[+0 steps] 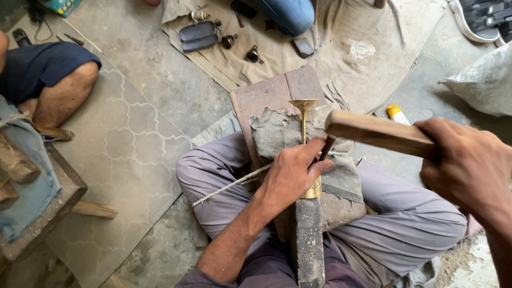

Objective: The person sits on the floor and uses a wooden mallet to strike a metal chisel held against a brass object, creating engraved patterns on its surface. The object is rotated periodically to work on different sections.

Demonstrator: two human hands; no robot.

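Gripping a slender golden brass trumpet-shaped stem (304,120) with fingers (314,146) clamped, the left hand (290,173) kept it lengthwise on a dark iron bar (308,240), flared end away, while the right hand (469,160), fingers closed on a brown wooden mallet (376,130), hovered just right.

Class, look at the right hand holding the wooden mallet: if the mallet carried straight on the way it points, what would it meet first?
Probably the brass stem, held upright by the left hand. The right hand aims the wooden mallet leftward at it, though depth is unclear.
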